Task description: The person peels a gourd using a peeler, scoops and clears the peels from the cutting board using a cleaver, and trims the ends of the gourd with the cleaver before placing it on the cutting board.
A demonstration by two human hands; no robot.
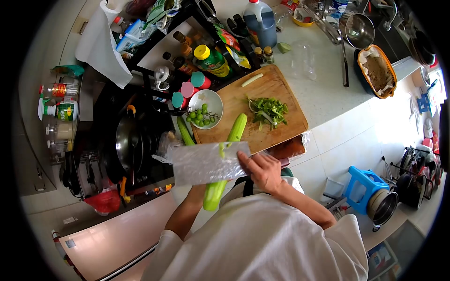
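My right hand (pixel 262 171) grips a cleaver (pixel 201 164), its fingers closed round the handle and the index finger laid along the broad blade. Green bits stick to the steel. Behind the blade runs a long, pale-green peeled vegetable (pixel 214 194), perhaps a luffa or cucumber, tilted from the board's near edge toward my body. The blade hides my left hand; only its forearm (pixel 186 213) shows, close to the vegetable's lower end. On the wooden cutting board (pixel 276 84) lie a heap of green peelings (pixel 269 111) and a pale stick-shaped piece (pixel 252 79).
A white bowl of green grapes (pixel 206 99) stands at the board's left, with another green vegetable (pixel 185 131) below it. Left is a stove with a wok (pixel 127 140). Bottles and jars fill a black rack (pixel 187 18). A lined orange container (pixel 375 70) sits at the counter's right.
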